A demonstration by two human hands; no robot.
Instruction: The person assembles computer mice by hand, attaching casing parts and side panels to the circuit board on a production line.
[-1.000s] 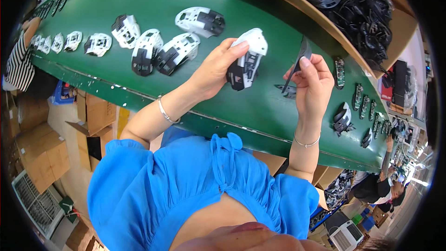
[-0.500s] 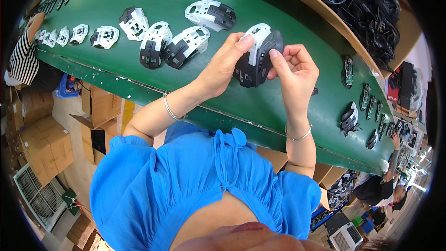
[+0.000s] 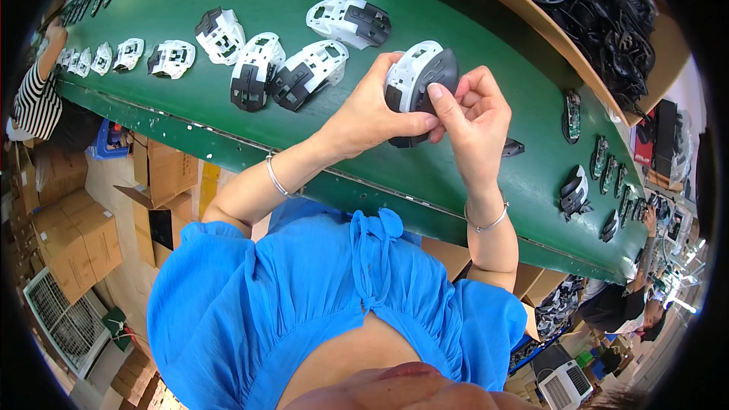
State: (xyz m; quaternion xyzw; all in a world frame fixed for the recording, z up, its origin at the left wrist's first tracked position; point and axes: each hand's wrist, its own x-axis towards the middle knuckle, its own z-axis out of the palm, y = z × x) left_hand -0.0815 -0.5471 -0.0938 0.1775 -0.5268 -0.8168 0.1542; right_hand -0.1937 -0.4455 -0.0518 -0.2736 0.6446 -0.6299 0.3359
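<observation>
Silver bangles (image 3: 274, 179) sit behind the left hand (image 3: 373, 115) and right hand (image 3: 478, 112); farther back, a blue top (image 3: 304, 281) has loose sleeves (image 3: 199, 254) and a bow (image 3: 389, 225).

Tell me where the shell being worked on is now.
In the head view, the shell is up and slightly right of centre, held between the left hand and the right hand, over the green table.

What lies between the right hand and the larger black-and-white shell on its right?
In the head view, a small dark part lies between the right hand and the shell.
</observation>
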